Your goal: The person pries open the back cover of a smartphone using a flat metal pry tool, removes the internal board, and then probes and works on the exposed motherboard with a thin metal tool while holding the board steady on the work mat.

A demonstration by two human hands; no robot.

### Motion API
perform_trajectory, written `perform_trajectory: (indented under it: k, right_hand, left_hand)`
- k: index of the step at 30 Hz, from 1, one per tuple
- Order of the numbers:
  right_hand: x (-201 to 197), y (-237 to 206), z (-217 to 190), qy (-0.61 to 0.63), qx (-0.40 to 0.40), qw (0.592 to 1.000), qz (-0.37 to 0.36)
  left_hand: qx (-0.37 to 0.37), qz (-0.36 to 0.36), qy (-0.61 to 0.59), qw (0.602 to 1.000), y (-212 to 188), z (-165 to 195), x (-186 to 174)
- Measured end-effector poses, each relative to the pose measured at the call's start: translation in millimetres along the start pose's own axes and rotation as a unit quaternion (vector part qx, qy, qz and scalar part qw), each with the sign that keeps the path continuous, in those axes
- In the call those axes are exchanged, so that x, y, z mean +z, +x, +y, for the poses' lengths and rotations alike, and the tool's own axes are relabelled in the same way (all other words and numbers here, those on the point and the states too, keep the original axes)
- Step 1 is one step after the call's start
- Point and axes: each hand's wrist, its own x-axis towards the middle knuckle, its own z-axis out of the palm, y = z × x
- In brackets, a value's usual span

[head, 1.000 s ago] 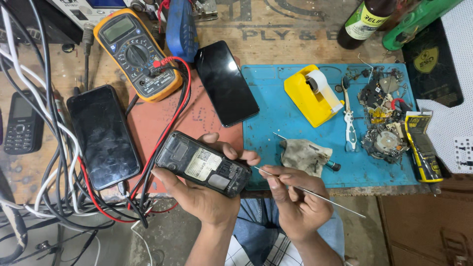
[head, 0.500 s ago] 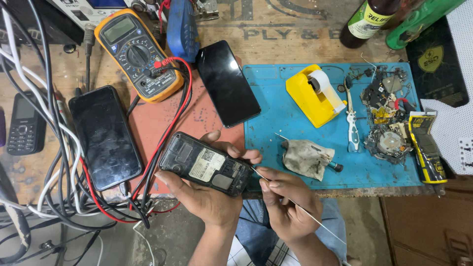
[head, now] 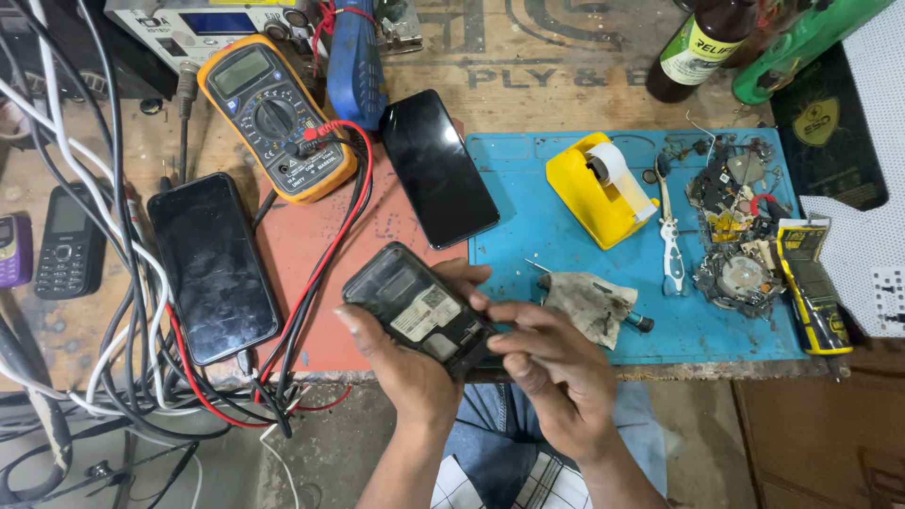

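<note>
While the head camera looks down over the bench edge, the left hand (head: 405, 363) grasps an opened phone (head: 419, 309) from below, its thumb along the near left side and its fingertips curled over the far edge. The phone's back is off, showing a pale label inside, and it tilts with its lower right corner toward the right hand (head: 551, 372). That hand is bunched, its fingertips pressed together against the phone's lower right corner; whether they pinch anything there cannot be told.

Just beyond the right fingers lies a crumpled grey rag (head: 589, 303) on a blue work mat (head: 528, 203), with a small dark tool tip beside it. Farther out on the mat sit a yellow tape dispenser (head: 599, 193), a white-handled tool (head: 671, 245) and a heap of small scrap parts (head: 735, 221).

Beyond the left fingers a black smartphone (head: 436, 168) lies face up, partly on a reddish mat (head: 311, 283). Left of the thumb, well apart, rests another dark smartphone (head: 212, 266) among tangled cables, and beyond it an orange multimeter (head: 276, 118) with red and black leads.
</note>
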Motion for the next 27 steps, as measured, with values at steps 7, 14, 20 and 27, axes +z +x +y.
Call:
perform_trajectory:
  k: [7,14,20,27]
  right_hand:
    - [-6.4,5.7,5.1,0.039,0.006,0.996,-0.084]
    - [-1.1,1.6,12.6,0.102,0.035,0.992,-0.060]
    - [1.4,2.4,13.3,0.109,0.035,0.992,-0.053]
    - [0.9,0.5,13.1,0.109,0.048,0.991,-0.059]
  left_hand:
    - [0.188,-0.085,0.438,0.875,18.0,23.4,2.8]
    - [0.265,0.220,0.591,0.730,148.7,92.4,-67.9]
    - [0.137,0.130,0.568,0.801,218.5,101.2,-101.6]
    - [0.201,0.027,0.375,0.905,207.5,123.3,-81.1]
